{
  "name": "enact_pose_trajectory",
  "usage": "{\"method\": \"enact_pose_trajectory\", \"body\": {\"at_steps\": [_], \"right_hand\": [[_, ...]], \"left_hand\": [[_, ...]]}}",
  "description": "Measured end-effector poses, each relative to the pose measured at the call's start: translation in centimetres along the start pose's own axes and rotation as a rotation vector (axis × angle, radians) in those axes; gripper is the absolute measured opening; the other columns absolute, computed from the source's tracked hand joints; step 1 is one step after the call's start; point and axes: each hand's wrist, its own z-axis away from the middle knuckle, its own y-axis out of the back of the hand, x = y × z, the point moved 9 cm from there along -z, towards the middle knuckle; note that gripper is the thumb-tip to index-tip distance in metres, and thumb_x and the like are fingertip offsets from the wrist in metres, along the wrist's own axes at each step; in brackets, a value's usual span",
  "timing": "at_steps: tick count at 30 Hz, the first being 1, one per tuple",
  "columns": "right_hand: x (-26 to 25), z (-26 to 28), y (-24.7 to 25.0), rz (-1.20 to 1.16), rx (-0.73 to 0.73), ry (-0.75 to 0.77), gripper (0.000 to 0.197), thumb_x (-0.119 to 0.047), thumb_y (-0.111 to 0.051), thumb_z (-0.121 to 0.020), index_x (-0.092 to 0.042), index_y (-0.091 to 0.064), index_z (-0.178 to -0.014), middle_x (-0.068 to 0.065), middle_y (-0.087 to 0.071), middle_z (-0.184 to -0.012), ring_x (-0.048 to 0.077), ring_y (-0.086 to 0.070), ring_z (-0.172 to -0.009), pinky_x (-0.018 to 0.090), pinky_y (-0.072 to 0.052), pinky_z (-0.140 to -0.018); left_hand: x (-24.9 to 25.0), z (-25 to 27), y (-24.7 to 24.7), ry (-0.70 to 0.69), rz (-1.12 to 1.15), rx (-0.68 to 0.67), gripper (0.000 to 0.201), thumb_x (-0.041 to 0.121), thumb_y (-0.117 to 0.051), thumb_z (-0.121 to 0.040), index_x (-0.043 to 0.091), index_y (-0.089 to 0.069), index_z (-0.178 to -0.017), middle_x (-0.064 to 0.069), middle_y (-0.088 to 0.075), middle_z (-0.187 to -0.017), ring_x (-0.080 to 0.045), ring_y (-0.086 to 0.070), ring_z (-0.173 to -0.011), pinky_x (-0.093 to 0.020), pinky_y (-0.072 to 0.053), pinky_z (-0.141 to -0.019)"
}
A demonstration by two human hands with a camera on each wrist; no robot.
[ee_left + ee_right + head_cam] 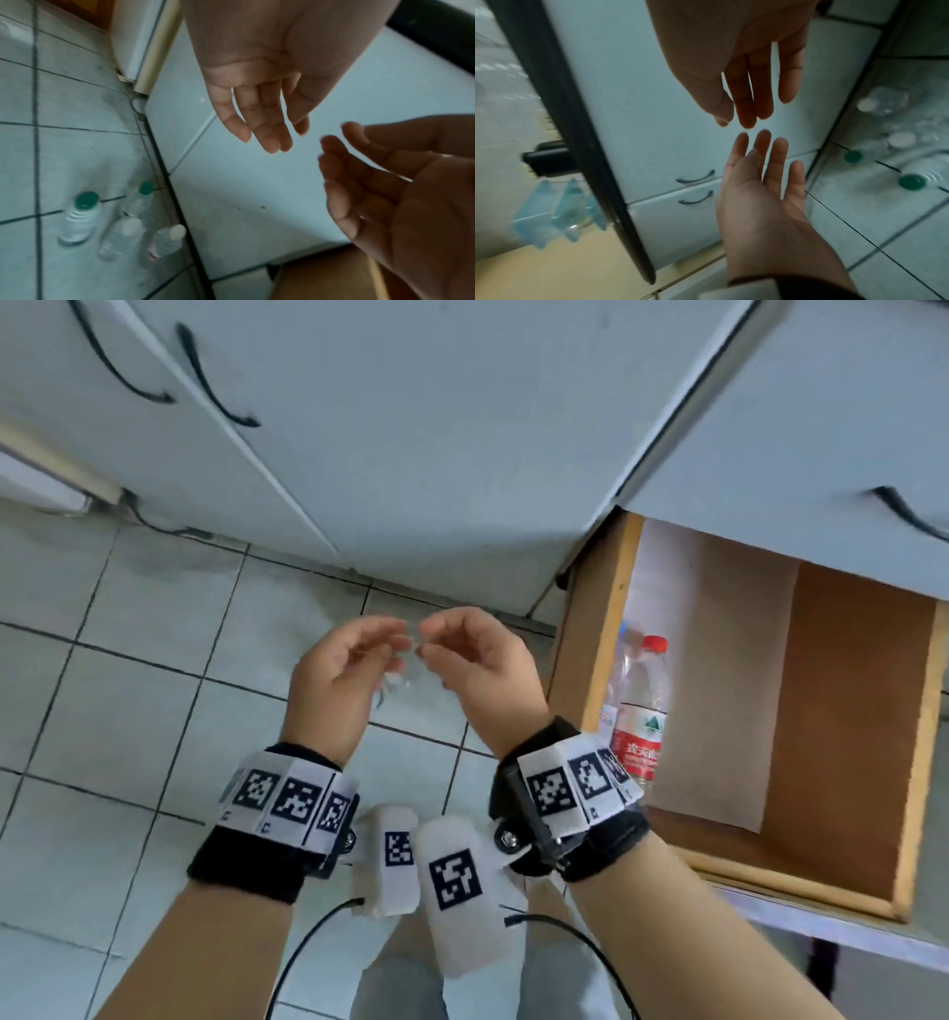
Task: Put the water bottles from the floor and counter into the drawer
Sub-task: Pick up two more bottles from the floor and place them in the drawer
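Both my hands hover over the tiled floor in front of the cupboards, fingertips almost meeting. My left hand (369, 654) and right hand (447, 649) have relaxed fingers and hold nothing. Several clear water bottles stand on the floor by the cupboard base: two with green caps (86, 200) (146, 187) and two with white caps (131, 224) (177, 231). In the head view my hands mostly hide them. To my right the wooden drawer (590, 629) is pulled out. A red-capped bottle (642, 711) lies inside it, with a second clear bottle (624, 639) beside it.
White cupboard doors (411, 454) with curved black handles fill the back. A closed drawer front (821, 428) overhangs the pulled-out drawer. A dark cable (154, 526) runs along the cupboard base. My feet (457, 880) stand below the hands. A blue plastic rack (552, 213) sits on the counter.
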Motion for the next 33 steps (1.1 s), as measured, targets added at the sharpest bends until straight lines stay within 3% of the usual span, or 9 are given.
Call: {"method": "enact_pose_trajectory", "body": {"at_steps": [5,7,11,14,18,21,25,30,33], "right_hand": [[9.4,-4.0,-8.2,0.212,0.021,-0.228,0.024,-0.006,-0.048,-0.085,-0.021,-0.063,-0.096,-0.007,-0.058,-0.077,0.014,-0.053,-0.073,0.028,-0.044,-0.071],[13.9,-6.2,-9.6,0.426,0.013,-0.297,0.030,-0.008,-0.044,-0.086,-0.021,-0.060,-0.107,-0.001,-0.061,-0.094,0.017,-0.054,-0.082,0.027,-0.043,-0.073],[20.7,-11.1,-11.5,0.791,-0.084,-0.232,0.035,-0.014,-0.045,-0.089,-0.023,-0.049,-0.122,0.002,-0.044,-0.131,0.023,-0.051,-0.113,0.035,-0.045,-0.088],[25.1,-14.2,-11.8,0.823,-0.085,-0.225,0.043,-0.014,-0.051,-0.086,-0.024,-0.046,-0.128,0.008,-0.037,-0.129,0.028,-0.054,-0.107,0.033,-0.047,-0.081],[30.2,-16.4,-11.7,0.861,-0.158,-0.300,0.047,-0.021,-0.051,-0.086,-0.029,-0.041,-0.131,0.011,-0.034,-0.123,0.031,-0.054,-0.099,0.032,-0.048,-0.079],[32.1,-17.3,-11.5,0.918,-0.250,-0.318,0.044,-0.025,-0.045,-0.090,-0.028,-0.037,-0.133,0.016,-0.046,-0.116,0.031,-0.053,-0.089,0.031,-0.042,-0.074],[32.7,-17.8,-11.3,0.920,-0.292,-0.343,0.038,-0.017,-0.048,-0.090,-0.022,-0.041,-0.127,0.012,-0.048,-0.093,0.031,-0.052,-0.084,0.031,-0.038,-0.072],[32.2,-15.7,-10.3,0.946,-0.275,-0.384,0.034,-0.013,-0.045,-0.090,-0.022,-0.043,-0.122,0.011,-0.047,-0.094,0.028,-0.048,-0.080,0.029,-0.036,-0.069],[29.1,-12.9,-9.8,0.986,-0.238,-0.352,0.030,-0.019,-0.051,-0.089,-0.021,-0.046,-0.119,0.010,-0.049,-0.095,0.026,-0.047,-0.078,0.029,-0.037,-0.068]], "left_hand": [[-8.0,-2.2,8.1,0.005,-0.141,0.117,0.033,0.014,-0.046,-0.093,0.045,-0.058,-0.088,0.020,-0.069,-0.083,0.003,-0.063,-0.072,-0.019,-0.047,-0.072],[-11.4,-3.3,9.7,-0.013,-0.227,0.125,0.031,0.017,-0.045,-0.094,0.046,-0.054,-0.093,0.023,-0.066,-0.085,-0.001,-0.064,-0.077,-0.021,-0.047,-0.076],[-19.0,-6.6,9.6,0.017,-0.464,0.103,0.034,0.018,-0.045,-0.093,0.025,-0.048,-0.125,0.007,-0.059,-0.107,-0.016,-0.058,-0.092,-0.036,-0.049,-0.084],[-23.9,-9.8,7.8,0.040,-0.667,0.041,0.046,0.028,-0.048,-0.090,0.032,-0.037,-0.134,0.002,-0.047,-0.128,-0.019,-0.054,-0.106,-0.041,-0.051,-0.083],[-30.4,-13.0,4.7,0.212,-0.901,-0.140,0.049,0.043,-0.048,-0.087,0.036,-0.037,-0.134,0.001,-0.040,-0.134,-0.024,-0.049,-0.117,-0.036,-0.045,-0.081],[-34.1,-13.6,3.0,0.320,-1.027,-0.278,0.046,0.036,-0.049,-0.089,0.023,-0.041,-0.133,-0.010,-0.037,-0.133,-0.032,-0.056,-0.106,-0.038,-0.049,-0.082],[-35.1,-13.9,2.3,0.272,-1.098,-0.334,0.043,0.010,-0.050,-0.087,0.013,-0.039,-0.129,-0.018,-0.032,-0.133,-0.035,-0.056,-0.081,-0.038,-0.048,-0.076],[-33.2,-11.5,2.9,0.187,-1.067,-0.389,0.031,-0.001,-0.050,-0.081,0.011,-0.052,-0.109,-0.006,-0.035,-0.102,-0.016,-0.035,-0.057,-0.027,-0.035,-0.057],[-29.3,-8.8,4.1,0.166,-1.052,-0.369,0.025,0.004,-0.057,-0.080,0.012,-0.054,-0.104,-0.002,-0.031,-0.098,-0.022,-0.043,-0.063,-0.028,-0.038,-0.063]]}}
